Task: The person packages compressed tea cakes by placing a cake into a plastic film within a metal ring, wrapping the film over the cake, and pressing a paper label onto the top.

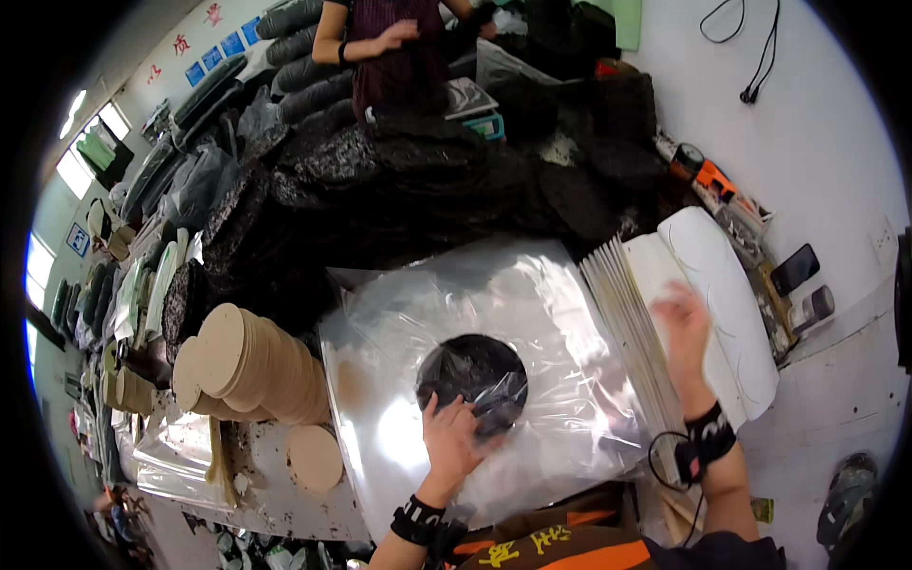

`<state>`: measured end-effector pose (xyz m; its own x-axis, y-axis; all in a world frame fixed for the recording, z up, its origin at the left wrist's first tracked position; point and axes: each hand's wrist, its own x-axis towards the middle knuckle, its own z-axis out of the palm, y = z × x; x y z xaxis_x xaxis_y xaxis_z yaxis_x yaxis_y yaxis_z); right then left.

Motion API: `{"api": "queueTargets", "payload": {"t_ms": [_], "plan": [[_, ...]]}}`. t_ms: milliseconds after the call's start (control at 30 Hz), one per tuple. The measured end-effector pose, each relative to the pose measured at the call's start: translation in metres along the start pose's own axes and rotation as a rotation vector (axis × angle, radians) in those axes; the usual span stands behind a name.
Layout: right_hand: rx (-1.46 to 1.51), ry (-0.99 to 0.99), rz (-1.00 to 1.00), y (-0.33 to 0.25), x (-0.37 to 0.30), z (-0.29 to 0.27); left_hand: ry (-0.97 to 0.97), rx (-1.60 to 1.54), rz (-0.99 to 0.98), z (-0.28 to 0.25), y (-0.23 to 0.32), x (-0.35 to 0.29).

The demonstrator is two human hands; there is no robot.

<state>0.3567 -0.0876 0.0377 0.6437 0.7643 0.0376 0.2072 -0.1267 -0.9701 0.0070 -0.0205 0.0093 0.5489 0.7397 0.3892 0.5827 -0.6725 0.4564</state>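
A black round disc (465,366) lies near the middle of a stack of clear, shiny plastic sheets (551,418). Film glare crosses part of the disc. My left hand (451,439) rests on the disc's near-left part, its fingers stretched out and holding nothing that I can see. Off to the right, my right hand (684,332) is over the white sheets (655,266) beside the plastic. Its fingers are smeared by motion, so their grip does not show. Both wrists wear black bands, and a cable runs from the right one.
Tan round discs (285,366) stand in leaning stacks at the left; a single tan disc (314,458) lies near them. Heaped black slabs (380,180) line the far side, where another person (399,57) stands. A phone (795,269) and a white roll (727,304) are at the right.
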Motion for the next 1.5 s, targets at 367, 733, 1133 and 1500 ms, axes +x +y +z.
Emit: {"api": "queueTargets", "payload": {"t_ms": [367, 733, 1133, 1500], "plan": [[0.040, -0.427, -0.380, -0.036, -0.054, 0.182, 0.033, -0.059, -0.442, 0.007, 0.009, 0.008], [0.168, -0.940, -0.419, -0.016, -0.032, 0.163, 0.129, -0.081, -0.110, 0.008, -0.021, 0.008], [-0.091, -0.618, -0.511, -0.027, -0.076, 0.175, 0.115, -0.025, -0.209, 0.014, -0.013, 0.008], [-0.292, -0.564, -0.745, -0.003, -0.015, 0.122, -0.321, 0.186, -0.010, 0.002, -0.010, 0.027]]}}
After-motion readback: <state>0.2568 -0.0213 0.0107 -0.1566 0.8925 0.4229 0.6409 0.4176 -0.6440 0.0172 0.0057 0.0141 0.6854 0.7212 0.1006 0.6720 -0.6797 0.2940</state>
